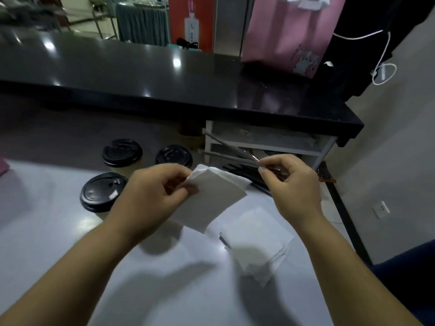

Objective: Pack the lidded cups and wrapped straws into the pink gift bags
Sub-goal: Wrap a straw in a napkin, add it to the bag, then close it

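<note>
Three paper cups with black lids stand on the white table: one at the back left [122, 152], one at the back middle [173, 156] and one nearer, at the left [101, 191]. My left hand [155, 191] pinches a folded white napkin [209, 203] above the table. To its right, my right hand [292, 182] grips two wrapped straws [226, 149] that point up and to the left. A pink gift bag [287, 31] stands open on the black counter at the back right.
A stack of white napkins [256, 241] lies on the table under my right forearm. The black counter [141, 74] runs across the back, above the table. A white shelf unit [266, 142] sits under the counter's right end. More dark straws [254, 182] lie behind the napkin.
</note>
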### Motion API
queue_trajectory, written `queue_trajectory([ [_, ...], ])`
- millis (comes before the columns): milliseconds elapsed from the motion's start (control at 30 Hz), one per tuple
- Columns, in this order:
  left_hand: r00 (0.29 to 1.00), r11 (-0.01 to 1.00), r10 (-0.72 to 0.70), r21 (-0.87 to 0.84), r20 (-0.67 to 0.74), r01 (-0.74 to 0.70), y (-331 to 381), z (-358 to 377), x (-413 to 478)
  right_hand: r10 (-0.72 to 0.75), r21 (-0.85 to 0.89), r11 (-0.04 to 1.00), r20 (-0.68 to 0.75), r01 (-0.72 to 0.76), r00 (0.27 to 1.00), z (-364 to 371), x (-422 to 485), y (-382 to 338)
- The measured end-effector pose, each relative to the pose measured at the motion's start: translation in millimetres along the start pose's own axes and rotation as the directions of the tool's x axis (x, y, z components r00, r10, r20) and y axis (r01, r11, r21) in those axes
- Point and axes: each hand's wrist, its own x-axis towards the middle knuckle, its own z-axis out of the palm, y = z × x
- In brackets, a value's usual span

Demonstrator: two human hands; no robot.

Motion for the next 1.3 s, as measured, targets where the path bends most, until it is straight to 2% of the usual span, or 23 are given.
queue_trajectory([
  [100, 0.998, 0.999, 0.026, 0.023, -0.058, -0.024, -11.1, -49.5, -17.7, -0.076, 0.047, 0.996, -0.011, 0.077, 0.997, 21.7, -13.3, -43.4],
  [267, 0.990, 0.985, 0.066, 0.167, -0.124, -0.045, -45.2, -141.0, -62.7, -0.181, 0.052, 0.983, 0.051, 0.179, 0.982, 74.5, -42.6, -115.6],
  [467, 0.992, 0.935, 0.056, 0.355, -0.112, -0.013, -93.3, -245.2, -117.7, -0.335, 0.007, 0.941, 0.149, 0.338, 0.930, 147.9, -74.4, -199.2],
  [667, 0.980, 0.903, 0.073, 0.430, -0.183, 0.013, -127.2, -321.7, -143.3, -0.401, 0.103, 0.915, 0.111, 0.390, 0.910, 209.4, -82.9, -263.3],
  [1033, 0.899, 0.841, 0.235, 0.540, -0.369, 0.001, -195.4, -449.3, -110.8, -0.560, 0.174, 0.816, 0.002, 0.551, 0.829, 338.4, -26.0, -350.4],
  [1200, 0.883, 0.824, 0.215, 0.563, -0.417, 0.065, -243.6, -506.2, -75.1, -0.588, 0.126, 0.808, 0.109, 0.575, 0.802, 399.0, 17.1, -388.8],
  [1300, 0.875, 0.822, 0.232, 0.567, -0.425, 0.058, -274.3, -529.9, -54.2, -0.620, 0.081, 0.781, 0.223, 0.620, 0.752, 429.4, 40.0, -405.5],
])
